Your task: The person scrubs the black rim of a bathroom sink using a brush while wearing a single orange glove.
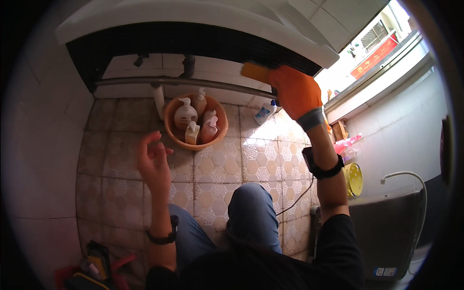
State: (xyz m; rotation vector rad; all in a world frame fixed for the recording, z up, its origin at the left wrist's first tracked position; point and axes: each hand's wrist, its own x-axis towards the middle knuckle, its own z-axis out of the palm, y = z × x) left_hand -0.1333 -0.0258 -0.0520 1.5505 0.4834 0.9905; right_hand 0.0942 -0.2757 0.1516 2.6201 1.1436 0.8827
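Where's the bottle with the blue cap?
In the head view, the bottle is on the floor, right of the orange basin and left of the gloved right hand.

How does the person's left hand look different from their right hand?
The left hand is bare; the right hand wears an orange glove.
The left hand is empty; the right hand holds a yellowish-orange pad.
The left hand shows beside the plastic basin; the right hand is by the black panel.
Both have a black wristband on the arm.
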